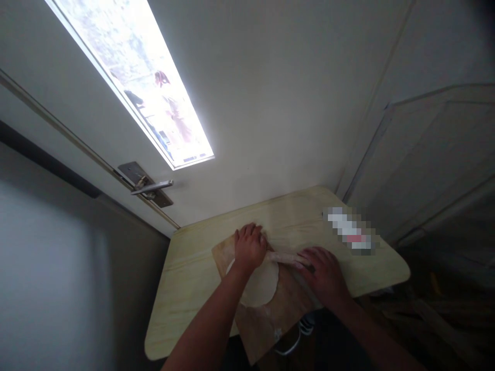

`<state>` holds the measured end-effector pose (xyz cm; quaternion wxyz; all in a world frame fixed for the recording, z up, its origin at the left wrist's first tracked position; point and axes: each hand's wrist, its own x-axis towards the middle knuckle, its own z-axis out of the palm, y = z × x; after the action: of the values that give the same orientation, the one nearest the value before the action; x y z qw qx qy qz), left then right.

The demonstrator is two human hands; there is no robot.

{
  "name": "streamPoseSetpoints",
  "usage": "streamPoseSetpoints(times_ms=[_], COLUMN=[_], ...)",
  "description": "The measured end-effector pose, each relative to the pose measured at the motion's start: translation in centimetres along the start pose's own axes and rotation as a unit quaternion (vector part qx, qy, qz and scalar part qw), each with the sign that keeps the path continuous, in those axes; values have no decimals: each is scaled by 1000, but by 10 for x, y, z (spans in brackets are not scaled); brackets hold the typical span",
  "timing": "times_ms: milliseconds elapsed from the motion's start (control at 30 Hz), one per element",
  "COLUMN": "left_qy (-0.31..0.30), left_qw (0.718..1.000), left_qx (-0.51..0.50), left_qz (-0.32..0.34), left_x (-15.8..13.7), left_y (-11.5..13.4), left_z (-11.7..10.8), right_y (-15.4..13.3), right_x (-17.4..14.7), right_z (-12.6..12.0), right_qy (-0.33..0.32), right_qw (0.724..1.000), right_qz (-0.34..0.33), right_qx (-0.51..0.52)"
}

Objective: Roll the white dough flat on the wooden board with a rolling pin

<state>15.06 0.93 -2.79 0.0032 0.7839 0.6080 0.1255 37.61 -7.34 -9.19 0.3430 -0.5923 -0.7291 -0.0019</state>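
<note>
A pale rolling pin [284, 257] lies across the far part of a flat, round sheet of dough [265, 286]. Its left end disappears at my left hand [250, 248], which is closed over it with the palm down; the grip underneath is hidden. My right hand [327, 273] wraps round the pin's right end, beyond the dough's right edge. Beneath the dough is a brown board [288, 306], set at an angle, its near corner jutting past the table's front edge. My left forearm hides part of the dough's left side.
The light wood-patterned table [185, 283] stands against a white door [266, 129] with a metal handle [152, 188] and a bright glass pane [170, 103], where people show blurred. A pixelated item [348, 229] lies on the table's right. Wooden pieces [436, 314] sit low at right.
</note>
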Motion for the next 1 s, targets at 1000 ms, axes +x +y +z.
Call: streamPoseSetpoints(times_ms=[1000], left_qy=[-12], left_qw=[1000], left_qx=[20], left_qz=[4], left_x=[-65], left_y=[-4], left_z=[-7], right_y=[-37], right_x=[-33], right_z=[-22], right_qy=[-20], right_qw=[1000], right_qz=[-2], right_qx=[-13])
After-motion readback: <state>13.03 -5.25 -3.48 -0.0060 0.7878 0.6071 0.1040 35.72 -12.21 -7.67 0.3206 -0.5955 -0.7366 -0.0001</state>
